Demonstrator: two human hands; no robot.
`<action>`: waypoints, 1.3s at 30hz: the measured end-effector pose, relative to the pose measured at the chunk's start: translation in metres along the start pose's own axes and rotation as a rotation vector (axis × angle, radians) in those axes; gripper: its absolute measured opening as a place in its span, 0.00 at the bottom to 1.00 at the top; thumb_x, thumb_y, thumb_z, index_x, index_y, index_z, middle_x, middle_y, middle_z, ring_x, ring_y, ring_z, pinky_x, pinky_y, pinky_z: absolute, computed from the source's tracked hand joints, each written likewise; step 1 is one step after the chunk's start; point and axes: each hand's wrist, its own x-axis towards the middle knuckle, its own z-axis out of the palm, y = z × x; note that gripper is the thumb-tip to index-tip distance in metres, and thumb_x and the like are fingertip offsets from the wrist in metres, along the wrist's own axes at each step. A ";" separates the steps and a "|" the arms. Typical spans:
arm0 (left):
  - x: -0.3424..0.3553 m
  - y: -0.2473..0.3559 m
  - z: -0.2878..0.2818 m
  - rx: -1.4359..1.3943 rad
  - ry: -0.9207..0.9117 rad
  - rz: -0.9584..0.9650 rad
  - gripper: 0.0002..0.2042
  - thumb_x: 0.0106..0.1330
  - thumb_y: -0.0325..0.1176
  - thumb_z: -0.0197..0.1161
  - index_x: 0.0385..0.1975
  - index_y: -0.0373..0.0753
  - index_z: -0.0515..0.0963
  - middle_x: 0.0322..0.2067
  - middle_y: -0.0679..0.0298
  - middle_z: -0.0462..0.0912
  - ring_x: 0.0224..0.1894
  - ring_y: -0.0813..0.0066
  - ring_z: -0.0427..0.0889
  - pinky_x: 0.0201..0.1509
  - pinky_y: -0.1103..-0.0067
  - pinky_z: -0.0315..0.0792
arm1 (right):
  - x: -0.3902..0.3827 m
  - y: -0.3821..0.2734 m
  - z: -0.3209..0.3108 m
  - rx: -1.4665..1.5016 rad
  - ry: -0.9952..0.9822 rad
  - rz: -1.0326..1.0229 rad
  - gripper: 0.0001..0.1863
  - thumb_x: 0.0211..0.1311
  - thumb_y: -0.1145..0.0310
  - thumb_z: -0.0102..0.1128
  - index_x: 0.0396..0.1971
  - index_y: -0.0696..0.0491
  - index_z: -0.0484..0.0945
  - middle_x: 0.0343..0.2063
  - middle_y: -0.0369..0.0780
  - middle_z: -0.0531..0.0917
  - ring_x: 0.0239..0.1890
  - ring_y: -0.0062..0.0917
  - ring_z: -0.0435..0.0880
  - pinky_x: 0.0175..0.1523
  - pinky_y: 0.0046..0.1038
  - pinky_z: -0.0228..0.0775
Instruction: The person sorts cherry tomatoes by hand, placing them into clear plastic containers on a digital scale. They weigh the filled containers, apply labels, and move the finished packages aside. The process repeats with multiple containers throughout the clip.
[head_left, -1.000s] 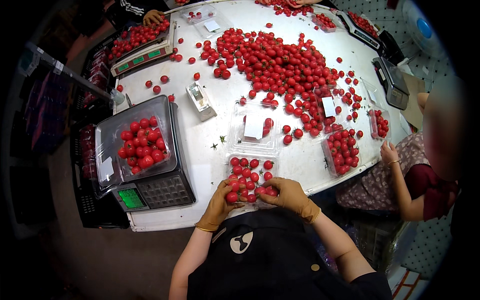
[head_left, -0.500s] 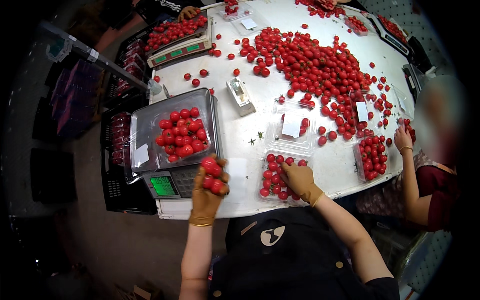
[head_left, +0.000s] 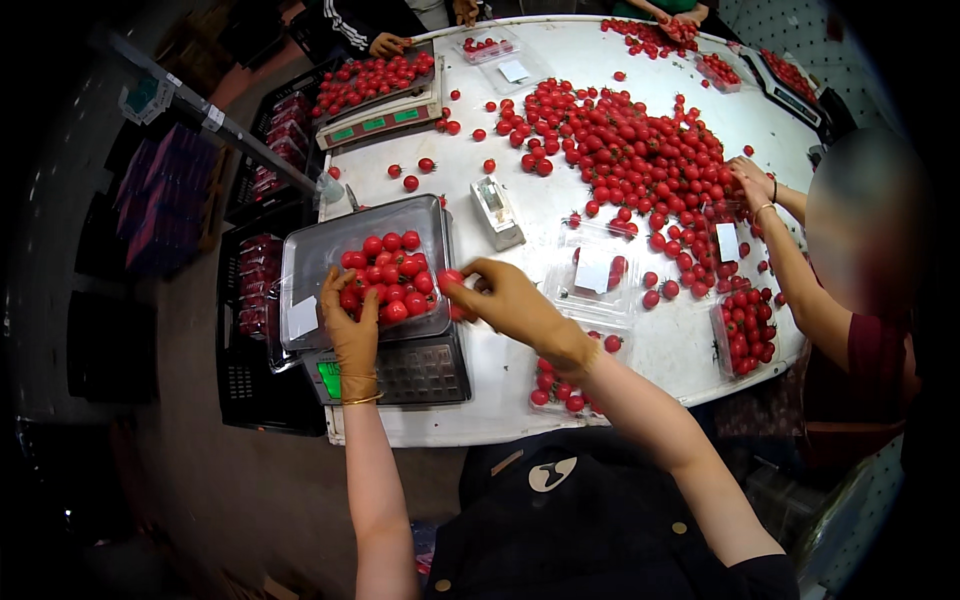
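Note:
A clear plastic box of red cherry tomatoes (head_left: 395,270) sits on the metal pan of a weighing scale (head_left: 320,245), lid hinged out to the left. My left hand (head_left: 352,335), in a tan glove, is at the box's near left corner, thumb and fingers spread around tomatoes there. At the box's right edge, my gloved right hand (head_left: 520,310) pinches at least one red cherry tomato (head_left: 450,281); another shows just below its fingers. A second open box of tomatoes (head_left: 572,402) lies partly under my right wrist.
A large heap of loose tomatoes (head_left: 640,150) covers the white table (head_left: 480,400). A small pale device (head_left: 497,212) stands beyond the scale. Another scale (head_left: 390,118) stands at the far left. Black crates (head_left: 262,380) hold packed boxes on the left. A co-worker's hands (head_left: 755,185) reach in from the right.
My left hand has moved from in front of the scale, where it held several tomatoes, onto the box. My right hand has come left from the second box with tomato. The co-worker's hands reached toward the heap.

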 end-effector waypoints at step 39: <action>-0.170 0.100 0.185 0.096 -0.886 0.107 0.18 0.50 0.27 0.63 0.42 0.37 0.69 0.42 0.51 0.70 0.46 0.52 0.74 0.47 0.65 0.73 | -0.098 0.177 -0.078 -1.090 0.275 0.049 0.18 0.59 0.65 0.54 0.51 0.41 0.72 0.35 0.43 0.79 0.28 0.39 0.82 0.30 0.40 0.74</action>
